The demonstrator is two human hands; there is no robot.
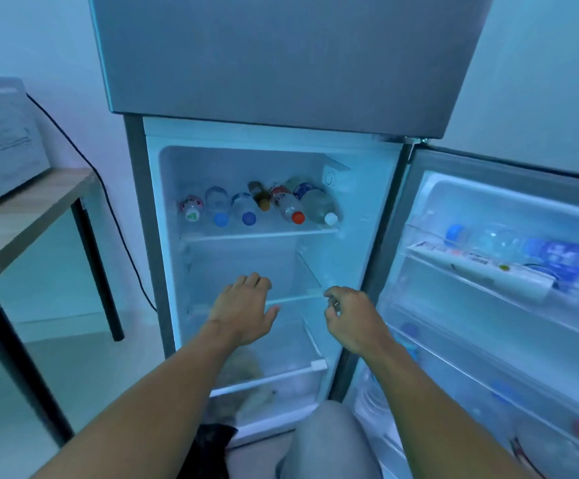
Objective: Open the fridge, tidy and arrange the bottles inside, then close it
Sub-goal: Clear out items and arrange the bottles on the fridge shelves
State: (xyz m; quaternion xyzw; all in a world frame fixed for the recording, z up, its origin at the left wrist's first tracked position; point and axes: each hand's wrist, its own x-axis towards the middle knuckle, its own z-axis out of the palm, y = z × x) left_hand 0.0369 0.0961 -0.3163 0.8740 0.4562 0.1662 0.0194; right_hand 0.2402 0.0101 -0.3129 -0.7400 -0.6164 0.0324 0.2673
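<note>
The fridge (281,63) stands with its lower door (488,271) swung open to the right. On the top shelf (260,233) several bottles lie side by side with caps toward me, among them one with a red cap (296,216) and one with a white cap (329,217). My left hand (246,305) reaches in at the middle shelf with fingers spread, holding nothing. My right hand (353,316) hovers beside it with fingers loosely curled, empty. More bottles (509,247) sit in the door racks.
A wooden table (22,216) with a white microwave (1,140) stands on the left, a black cable running down beside it. A drawer (281,378) sits at the fridge bottom. My knee (329,440) is low in front.
</note>
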